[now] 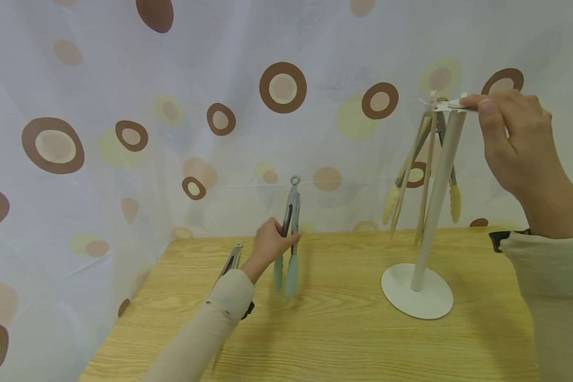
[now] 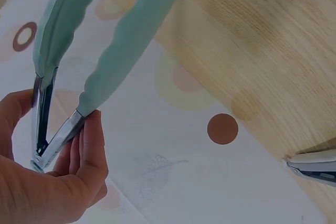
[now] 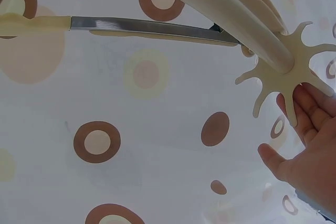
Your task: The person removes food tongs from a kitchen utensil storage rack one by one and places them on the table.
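- Left hand [image 1: 269,243], mid-frame, grips teal-tipped tongs [image 1: 292,269] — tips down.
- Right hand [image 1: 525,138], upper right, fingers extended, touches the white stand's [image 1: 436,199] top (yellow-tipped tongs [image 1: 390,205] hang there).

I see by soft, rather dim light; a faint shadow lies on the table [image 1: 348,339] below the teal tongs [image 1: 294,216], whose tips [image 1: 291,276] seem slightly blurred.
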